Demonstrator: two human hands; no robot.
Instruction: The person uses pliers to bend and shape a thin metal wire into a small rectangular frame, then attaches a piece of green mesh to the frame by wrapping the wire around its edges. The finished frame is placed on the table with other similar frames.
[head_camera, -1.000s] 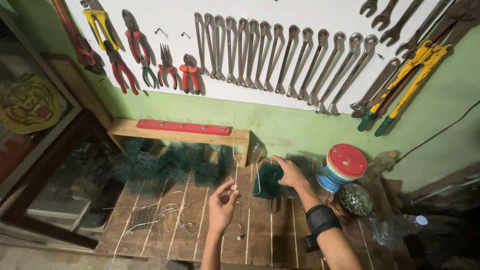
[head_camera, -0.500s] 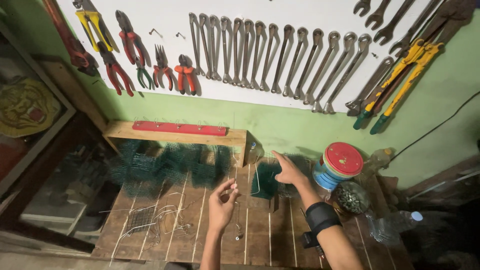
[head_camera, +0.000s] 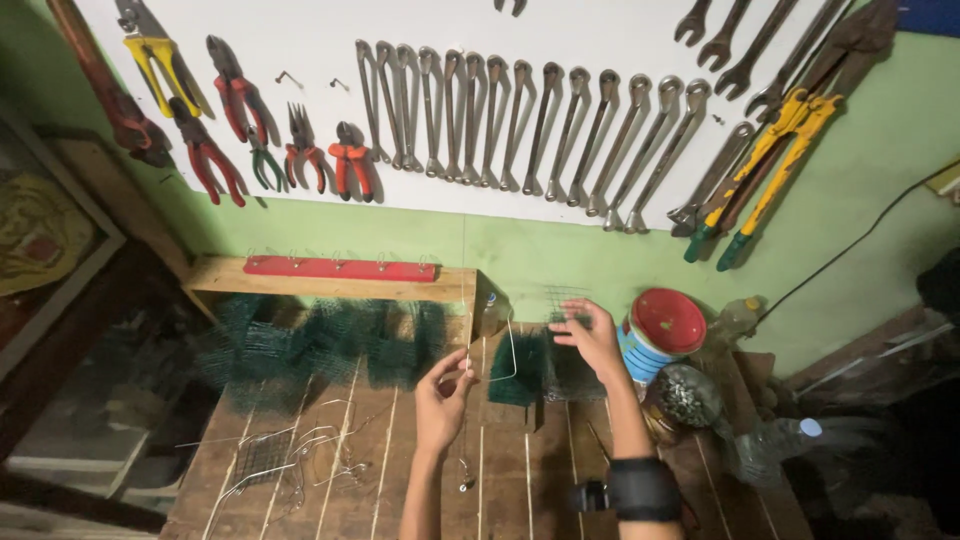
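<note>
My left hand (head_camera: 441, 395) pinches a thin bent metal wire (head_camera: 505, 360) that loops up and over to the right above the wooden bench. My right hand (head_camera: 590, 335), with a black wristband on the forearm, reaches forward with fingers on a small square of green wire mesh (head_camera: 535, 365) standing near the wall. A short piece of wire with a small end piece hangs down below my left hand.
Green mesh pieces (head_camera: 310, 340) line the back of the slatted wooden bench (head_camera: 400, 470). Bent wire frames (head_camera: 290, 460) lie at front left. A red-lidded can (head_camera: 660, 330), a jar (head_camera: 685, 395) and a plastic bottle (head_camera: 770, 440) stand right. Spanners (head_camera: 530, 130) and pliers (head_camera: 230, 120) hang on the wall.
The view has shifted slightly. My left hand has risen and moved right with the wire; my right hand stays at the green mesh piece.
</note>
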